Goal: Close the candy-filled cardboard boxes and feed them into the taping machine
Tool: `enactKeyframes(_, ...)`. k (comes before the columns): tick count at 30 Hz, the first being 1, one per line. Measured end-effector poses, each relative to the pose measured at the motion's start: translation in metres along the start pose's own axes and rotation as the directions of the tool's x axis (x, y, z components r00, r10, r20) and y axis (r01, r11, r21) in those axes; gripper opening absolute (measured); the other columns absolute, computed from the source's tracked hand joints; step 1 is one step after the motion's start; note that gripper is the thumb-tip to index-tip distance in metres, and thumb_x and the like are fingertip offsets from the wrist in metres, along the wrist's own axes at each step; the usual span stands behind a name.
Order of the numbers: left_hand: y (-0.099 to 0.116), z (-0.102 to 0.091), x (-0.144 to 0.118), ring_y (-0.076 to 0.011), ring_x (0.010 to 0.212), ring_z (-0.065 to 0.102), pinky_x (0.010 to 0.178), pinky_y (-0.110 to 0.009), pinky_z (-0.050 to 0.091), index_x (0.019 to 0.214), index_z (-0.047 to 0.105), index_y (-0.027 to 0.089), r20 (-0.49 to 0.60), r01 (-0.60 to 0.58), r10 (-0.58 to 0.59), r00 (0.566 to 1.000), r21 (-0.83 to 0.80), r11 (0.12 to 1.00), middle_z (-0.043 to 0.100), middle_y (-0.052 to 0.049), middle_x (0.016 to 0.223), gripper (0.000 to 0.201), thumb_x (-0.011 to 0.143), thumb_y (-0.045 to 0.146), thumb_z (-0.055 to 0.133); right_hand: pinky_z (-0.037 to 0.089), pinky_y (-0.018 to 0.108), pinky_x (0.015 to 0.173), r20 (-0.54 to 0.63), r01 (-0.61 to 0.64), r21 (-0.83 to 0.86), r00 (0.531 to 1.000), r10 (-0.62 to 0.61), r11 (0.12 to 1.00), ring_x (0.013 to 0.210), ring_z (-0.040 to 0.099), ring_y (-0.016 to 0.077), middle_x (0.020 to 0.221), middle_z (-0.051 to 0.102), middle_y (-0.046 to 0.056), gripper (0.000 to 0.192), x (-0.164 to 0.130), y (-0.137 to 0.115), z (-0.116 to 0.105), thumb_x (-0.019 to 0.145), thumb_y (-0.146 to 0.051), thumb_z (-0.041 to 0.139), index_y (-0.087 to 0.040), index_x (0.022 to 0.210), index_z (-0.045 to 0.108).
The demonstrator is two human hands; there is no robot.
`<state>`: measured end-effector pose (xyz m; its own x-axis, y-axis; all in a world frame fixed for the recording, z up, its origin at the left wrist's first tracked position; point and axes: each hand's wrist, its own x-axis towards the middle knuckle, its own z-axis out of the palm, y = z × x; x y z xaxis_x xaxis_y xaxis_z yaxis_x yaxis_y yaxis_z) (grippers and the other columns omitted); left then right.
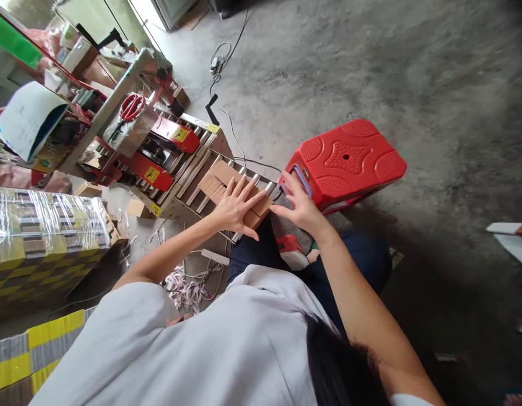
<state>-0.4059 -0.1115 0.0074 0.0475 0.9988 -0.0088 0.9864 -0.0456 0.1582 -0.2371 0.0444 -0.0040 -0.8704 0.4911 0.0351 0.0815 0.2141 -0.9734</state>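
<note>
A small brown cardboard box [212, 184] lies on the metal rollers of a short conveyor [197, 206], its flaps folded down on top. My left hand [238, 207] rests flat across the box with its fingers spread. Beside the box's near right end is my right hand [302, 207], thumb and fingers apart. Its thumb tip comes close to the box edge; whether it touches, I cannot tell. Nothing shows in the right hand. Beyond the box stands a box-taping machine [166, 152] with red side guides, and red-handled scissors [132, 107] lie on top of it.
A red plastic stool [348, 158] stands right of my right hand. Wrapped stacks of yellow-and-grey packs [45, 242] sit at the left. A power strip [215, 257] and shredded paper strips [185, 287] lie on the floor near my legs. Cables [219, 65] run across the concrete.
</note>
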Motion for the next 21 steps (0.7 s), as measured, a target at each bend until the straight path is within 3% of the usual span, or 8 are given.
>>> enactKeyframes(2,0.01,0.001,0.003,-0.0483,0.149,0.011,0.118,-0.065,0.004,0.153,0.034,0.015,-0.009,0.056,-0.056,0.998,0.037,0.998,0.023,-0.023,0.161,0.108,0.066,0.069,0.069,0.042,0.056,0.109,-0.128,-0.126,0.086,0.982,0.137,0.988,0.139,0.043,0.0334,0.154,0.04,0.014,0.083,-0.019,0.013,-0.017,0.073,-0.044,0.073,-0.027,0.147,0.039)
enactKeyframes(4,0.013,0.004,0.0,-0.0458,0.15,0.013,0.12,-0.062,0.008,0.153,0.033,0.011,-0.036,0.116,-0.114,0.993,0.045,0.992,0.023,-0.024,0.16,0.099,0.071,0.054,0.069,0.046,0.057,0.105,-0.152,-0.218,0.161,0.958,0.243,0.962,0.129,0.055,0.0334,0.146,0.051,0.016,0.082,-0.034,0.027,-0.028,0.071,-0.046,0.075,-0.025,0.144,0.043)
enactKeyframes(7,-0.013,0.006,-0.015,-0.042,0.151,0.014,0.121,-0.059,0.012,0.152,0.031,0.007,-0.051,0.155,-0.153,0.987,0.036,0.987,0.021,-0.024,0.161,0.09,0.074,0.04,0.062,0.05,0.055,0.103,-0.177,-0.28,0.222,0.931,0.321,0.934,0.115,0.064,0.0314,0.13,0.062,0.018,0.081,-0.051,0.044,-0.035,0.066,-0.048,0.079,-0.02,0.136,0.051)
enactKeyframes(11,-0.111,-0.01,-0.04,-0.0353,0.152,0.012,0.122,-0.056,0.013,0.152,0.029,0.004,-0.061,0.316,-0.313,0.948,0.049,0.947,0.019,-0.021,0.163,0.083,0.077,0.03,0.053,0.052,0.052,0.102,-0.206,-0.353,0.271,0.887,0.413,0.895,0.108,0.068,0.0301,0.12,0.068,0.018,0.08,-0.067,0.061,-0.038,0.061,-0.05,0.082,-0.018,0.129,0.055)
enactKeyframes(14,-0.204,-0.043,-0.055,-0.0334,0.152,0.013,0.123,-0.054,0.013,0.151,0.029,-0.001,-0.011,0.444,-0.444,0.896,0.07,0.893,0.02,-0.022,0.162,0.082,0.077,0.029,0.049,0.053,0.051,0.102,-0.219,-0.398,0.286,0.858,0.464,0.872,0.109,0.068,0.0309,0.118,0.069,0.019,0.078,-0.073,0.072,-0.035,0.059,-0.051,0.082,-0.017,0.125,0.058)
enactKeyframes(16,-0.245,-0.066,-0.063,-0.0321,0.152,0.015,0.123,-0.052,0.015,0.15,0.028,-0.003,0.015,0.478,-0.48,0.877,0.071,0.875,0.023,-0.023,0.161,0.082,0.077,0.027,0.047,0.054,0.051,0.1,-0.224,-0.409,0.276,0.852,0.472,0.87,0.108,0.069,0.0307,0.118,0.07,0.019,0.073,-0.078,0.078,-0.029,0.061,-0.05,0.08,-0.016,0.123,0.06)
enactKeyframes(18,-0.252,-0.078,-0.066,-0.0303,0.151,0.019,0.123,-0.052,0.02,0.151,0.028,-0.001,-0.034,0.511,-0.51,0.859,0.06,0.857,0.028,-0.021,0.16,0.079,0.077,0.022,0.046,0.056,0.05,0.096,-0.23,-0.401,0.243,0.861,0.454,0.884,0.104,0.071,0.0292,0.118,0.07,0.018,0.063,-0.089,0.075,-0.02,0.069,-0.047,0.075,-0.018,0.122,0.061)
enactKeyframes(21,-0.208,-0.052,-0.057,-0.0289,0.151,0.02,0.123,-0.053,0.022,0.153,0.025,0.006,-0.243,0.45,-0.427,0.871,0.046,0.892,0.027,-0.014,0.162,0.077,0.08,0.017,0.045,0.06,0.047,0.088,-0.248,-0.383,0.148,0.878,0.409,0.912,0.095,0.073,0.0269,0.114,0.072,0.018,0.044,-0.119,0.054,0.001,0.081,-0.036,0.064,-0.019,0.121,0.063)
